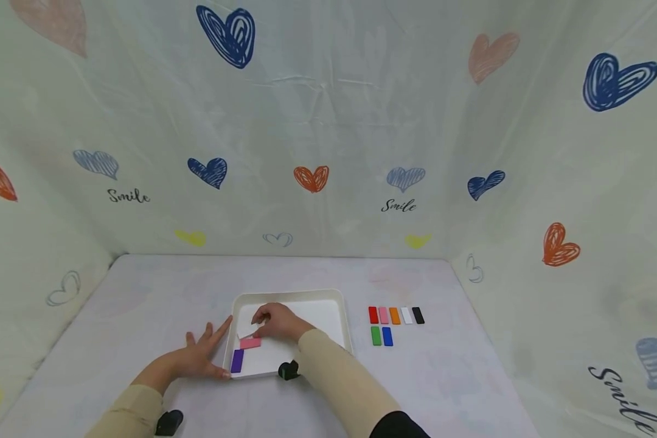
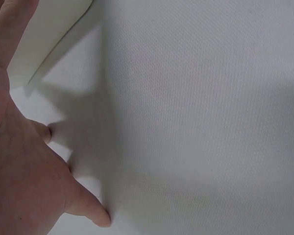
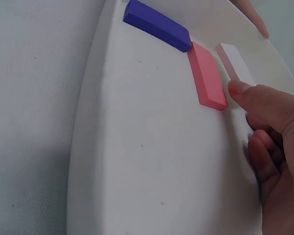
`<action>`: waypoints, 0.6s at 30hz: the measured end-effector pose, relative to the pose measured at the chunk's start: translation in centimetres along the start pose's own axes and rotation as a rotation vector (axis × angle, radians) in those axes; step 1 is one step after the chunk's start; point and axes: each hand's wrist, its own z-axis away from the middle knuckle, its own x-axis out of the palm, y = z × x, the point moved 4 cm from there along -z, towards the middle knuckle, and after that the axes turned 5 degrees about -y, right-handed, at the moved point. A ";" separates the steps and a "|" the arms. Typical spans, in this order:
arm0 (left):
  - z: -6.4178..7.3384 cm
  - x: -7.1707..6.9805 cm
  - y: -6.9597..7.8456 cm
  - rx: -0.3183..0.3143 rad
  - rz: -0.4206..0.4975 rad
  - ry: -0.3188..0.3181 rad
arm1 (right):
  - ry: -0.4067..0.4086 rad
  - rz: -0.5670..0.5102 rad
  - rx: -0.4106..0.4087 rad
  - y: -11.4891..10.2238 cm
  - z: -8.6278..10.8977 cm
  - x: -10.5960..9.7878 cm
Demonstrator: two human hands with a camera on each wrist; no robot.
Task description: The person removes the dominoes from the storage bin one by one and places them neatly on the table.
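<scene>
My right hand (image 1: 278, 321) is inside a shallow white tray (image 1: 290, 297), pinching a white block (image 3: 239, 64) by one end near the tray's left wall. Right beside the white block lies a pink block (image 3: 206, 76). A purple block (image 3: 158, 24) sits in the tray's near left corner, its end almost against the pink one. My left hand (image 1: 197, 356) spreads its fingers along the tray's left side, with fingertip and thumb at the rim. From the left wrist view, that palm (image 2: 24, 171) holds nothing; part of its fingers is cut off.
To the right of the tray, small blocks lie in two rows on the white table (image 1: 443, 377): red (image 1: 373, 315), pink, orange, white and black (image 1: 418, 315) behind, green (image 1: 376, 336) and blue (image 1: 387, 336) in front. A heart-patterned curtain surrounds the table's back and sides.
</scene>
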 end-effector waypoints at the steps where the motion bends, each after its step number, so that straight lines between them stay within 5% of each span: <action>1: 0.0 0.0 0.0 0.001 -0.001 0.000 | 0.002 -0.027 -0.003 0.1 0.1 0.0; 18: -0.1 -0.1 -0.2 0.022 0.009 -0.009 | 0.037 -0.336 0.055 0.0 2.0 -1.1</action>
